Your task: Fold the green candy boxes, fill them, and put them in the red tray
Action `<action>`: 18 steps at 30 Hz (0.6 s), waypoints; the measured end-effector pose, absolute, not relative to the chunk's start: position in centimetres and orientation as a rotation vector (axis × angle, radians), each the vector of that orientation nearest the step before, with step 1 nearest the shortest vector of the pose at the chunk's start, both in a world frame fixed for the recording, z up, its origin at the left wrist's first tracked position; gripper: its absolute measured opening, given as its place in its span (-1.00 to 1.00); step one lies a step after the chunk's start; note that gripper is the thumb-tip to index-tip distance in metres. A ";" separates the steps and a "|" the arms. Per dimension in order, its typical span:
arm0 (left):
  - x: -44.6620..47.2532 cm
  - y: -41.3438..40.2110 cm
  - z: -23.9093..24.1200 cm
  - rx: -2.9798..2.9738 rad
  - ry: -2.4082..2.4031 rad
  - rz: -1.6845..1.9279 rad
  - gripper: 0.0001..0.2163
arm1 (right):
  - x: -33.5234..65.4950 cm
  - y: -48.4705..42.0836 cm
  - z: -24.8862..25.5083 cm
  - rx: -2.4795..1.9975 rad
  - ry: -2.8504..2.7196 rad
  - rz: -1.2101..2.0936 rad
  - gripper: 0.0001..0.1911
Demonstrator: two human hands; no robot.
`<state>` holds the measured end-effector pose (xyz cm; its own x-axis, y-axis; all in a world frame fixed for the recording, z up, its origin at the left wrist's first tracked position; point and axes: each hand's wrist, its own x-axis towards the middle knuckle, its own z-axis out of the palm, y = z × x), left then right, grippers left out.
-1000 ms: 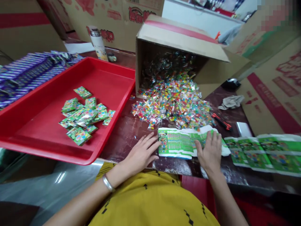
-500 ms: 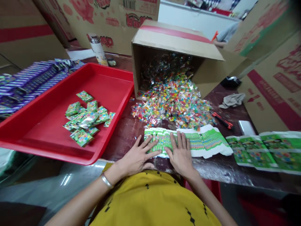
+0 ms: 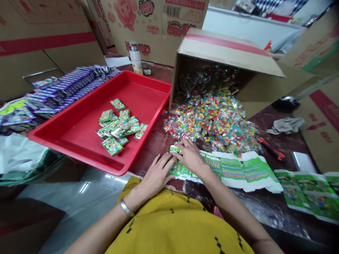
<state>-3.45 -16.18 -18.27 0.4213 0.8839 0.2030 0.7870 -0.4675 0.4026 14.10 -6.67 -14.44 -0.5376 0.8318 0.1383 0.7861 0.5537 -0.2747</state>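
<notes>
The right hand (image 3: 191, 157) has shifted left along the flat green cartons (image 3: 234, 168) to their left end, next to the left hand (image 3: 155, 173). Left fingers lie slightly apart; can't tell if the right ones are actually pinching anything. Cartons are fanned across the surface (image 3: 153, 143), so probably best to steady them lightly and work just one edge, clear of the candy packets (image 3: 212, 120) behind.

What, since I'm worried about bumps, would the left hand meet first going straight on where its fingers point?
Probably the right hand, just ahead over the green cards, though the depth is unclear.
</notes>
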 end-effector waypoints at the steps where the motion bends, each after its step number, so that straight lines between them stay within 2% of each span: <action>1: -3.4 -16.3 -18.2 2.400 1.469 0.612 -0.41 | 14.0 -6.4 -14.4 -1.336 -2.523 0.275 -0.74; 5: -3.3 -16.5 -18.0 2.221 1.516 0.771 -0.41 | 14.2 -6.0 -13.7 -1.283 -2.282 0.434 -0.92; 10: -2.4 -16.0 -16.4 2.041 1.588 0.958 -0.31 | 14.2 -6.0 -12.3 -1.238 -1.713 1.105 -0.75; 12: -2.0 -15.6 -15.4 2.010 1.605 1.003 -0.34 | 14.0 -6.1 -12.1 -1.230 -1.527 1.319 -0.71; 18: -2.0 -14.6 -13.1 1.729 1.384 1.112 -0.50 | 14.1 -8.5 -11.7 -1.087 -1.338 1.473 -0.70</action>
<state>-2.00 -14.56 -13.07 0.0821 0.9730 0.2158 0.4203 -0.2302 0.8777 14.10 -8.48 -11.70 -0.2645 0.9626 -0.0592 -0.0337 -0.0705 -0.9969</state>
